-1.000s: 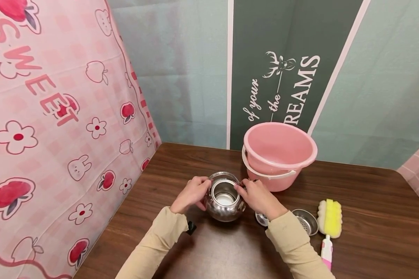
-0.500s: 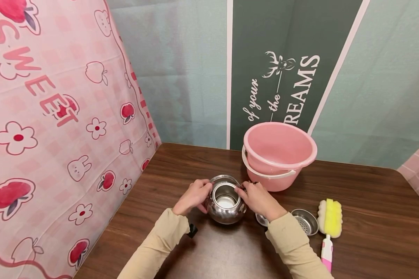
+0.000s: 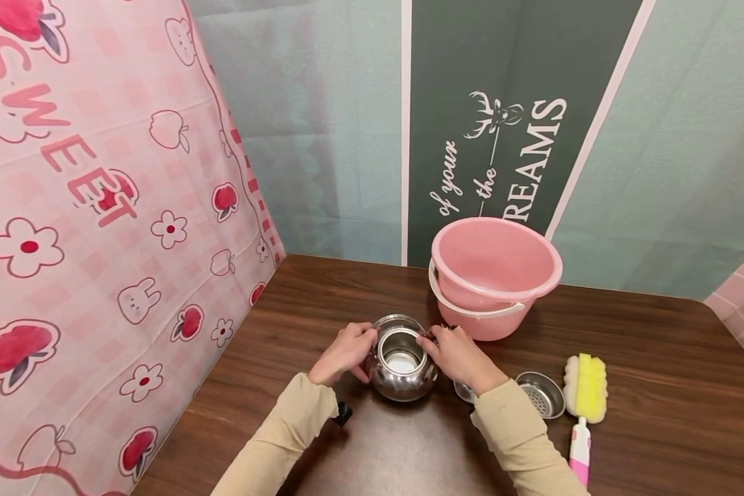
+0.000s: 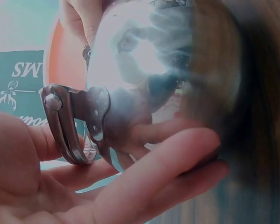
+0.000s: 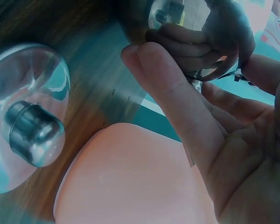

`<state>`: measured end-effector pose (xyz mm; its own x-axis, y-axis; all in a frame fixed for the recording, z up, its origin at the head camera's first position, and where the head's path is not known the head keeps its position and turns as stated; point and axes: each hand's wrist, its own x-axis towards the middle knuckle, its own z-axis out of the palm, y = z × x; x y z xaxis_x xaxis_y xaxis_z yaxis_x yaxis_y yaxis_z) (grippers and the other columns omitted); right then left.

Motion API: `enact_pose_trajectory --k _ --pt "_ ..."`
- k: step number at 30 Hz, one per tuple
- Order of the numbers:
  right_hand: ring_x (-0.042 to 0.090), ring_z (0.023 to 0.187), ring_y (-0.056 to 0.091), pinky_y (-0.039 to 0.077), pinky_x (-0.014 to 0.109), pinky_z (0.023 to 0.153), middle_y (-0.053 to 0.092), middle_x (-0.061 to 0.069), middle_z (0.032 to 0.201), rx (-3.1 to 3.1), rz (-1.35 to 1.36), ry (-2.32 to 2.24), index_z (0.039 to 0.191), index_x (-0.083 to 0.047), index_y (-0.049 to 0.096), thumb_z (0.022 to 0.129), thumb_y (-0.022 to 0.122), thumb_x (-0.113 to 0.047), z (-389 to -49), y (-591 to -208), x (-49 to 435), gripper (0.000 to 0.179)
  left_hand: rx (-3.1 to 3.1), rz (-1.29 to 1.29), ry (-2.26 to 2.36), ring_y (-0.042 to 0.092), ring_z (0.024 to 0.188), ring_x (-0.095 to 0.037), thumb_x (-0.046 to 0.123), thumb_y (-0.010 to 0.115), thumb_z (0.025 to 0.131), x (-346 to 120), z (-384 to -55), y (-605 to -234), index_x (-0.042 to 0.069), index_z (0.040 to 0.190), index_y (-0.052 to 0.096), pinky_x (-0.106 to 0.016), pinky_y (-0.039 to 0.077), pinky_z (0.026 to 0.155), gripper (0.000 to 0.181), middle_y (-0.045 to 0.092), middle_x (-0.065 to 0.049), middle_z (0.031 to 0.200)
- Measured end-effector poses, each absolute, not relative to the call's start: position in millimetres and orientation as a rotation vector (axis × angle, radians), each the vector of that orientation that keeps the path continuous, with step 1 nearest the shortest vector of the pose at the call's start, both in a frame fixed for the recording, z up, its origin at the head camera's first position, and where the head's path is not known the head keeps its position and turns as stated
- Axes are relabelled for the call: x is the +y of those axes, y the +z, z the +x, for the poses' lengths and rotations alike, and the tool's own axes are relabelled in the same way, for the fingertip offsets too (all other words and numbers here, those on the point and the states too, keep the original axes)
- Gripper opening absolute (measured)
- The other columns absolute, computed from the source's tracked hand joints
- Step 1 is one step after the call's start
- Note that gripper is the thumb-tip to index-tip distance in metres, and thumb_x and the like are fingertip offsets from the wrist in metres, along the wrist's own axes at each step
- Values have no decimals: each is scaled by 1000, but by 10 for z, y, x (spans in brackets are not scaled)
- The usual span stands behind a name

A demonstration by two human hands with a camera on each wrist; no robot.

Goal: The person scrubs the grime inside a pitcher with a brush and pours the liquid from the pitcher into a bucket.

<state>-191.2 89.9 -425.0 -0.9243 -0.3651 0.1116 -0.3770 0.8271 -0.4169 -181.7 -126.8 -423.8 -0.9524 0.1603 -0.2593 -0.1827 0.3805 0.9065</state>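
A shiny round steel teapot [image 3: 403,384] is at the middle of the wooden table, its mouth uncovered and its hoop handle [image 3: 399,317] leaning toward the back. My left hand [image 3: 347,350] grips its left side; in the left wrist view the thumb lies behind the handle's riveted hinge [image 4: 56,105] and fingers [image 4: 154,168] lie along the polished body. On the opposite side my right hand [image 3: 463,355] holds the handle's other end, its thumb at the rim. Right of the teapot lies a clear lid with a steel knob [image 5: 35,133], partly hidden by my right hand in the head view.
Behind my right hand stands a pink bucket [image 3: 499,324] with a white handle. To the right are a perforated steel strainer [image 3: 542,395] and a yellow-and-white sponge brush [image 3: 585,389]. Patterned cloths hang at the left and back of the table [image 3: 657,386].
The teapot has shifted slightly toward me, both hands moving with it and keeping their hold. The bucket, strainer and brush stay in place.
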Motion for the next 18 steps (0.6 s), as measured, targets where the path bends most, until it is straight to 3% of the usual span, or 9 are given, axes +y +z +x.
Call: enact_pose_trajectory --k 8,15,18 --pt "30 84 63 49 41 74 63 4 76 -2990 595 709 93 -5 65 96 56 -34 -1927 -4250 905 30 2323 -30 1601 57 54 -24 16 39 89 -1279 -1820 -4247 7 79 53 -43 55 47 19 51 -6 78" --pt "18 71 56 47 33 67 62 3 74 -2989 592 768 91 -8 67 94 60 -34 -1957 -4250 922 27 2314 -29 1574 58 54 -25 18 39 90 -1299 -1825 -4265 7 82 54 -42 56 48 20 53 -8 80" --pt "14 58 57 47 29 61 62 2 70 -3017 556 889 92 -8 67 93 61 -34 -1964 -4257 926 27 2312 -36 1568 58 54 -25 18 39 88 -1311 -1826 -4274 7 82 55 -42 56 49 20 53 -8 79"
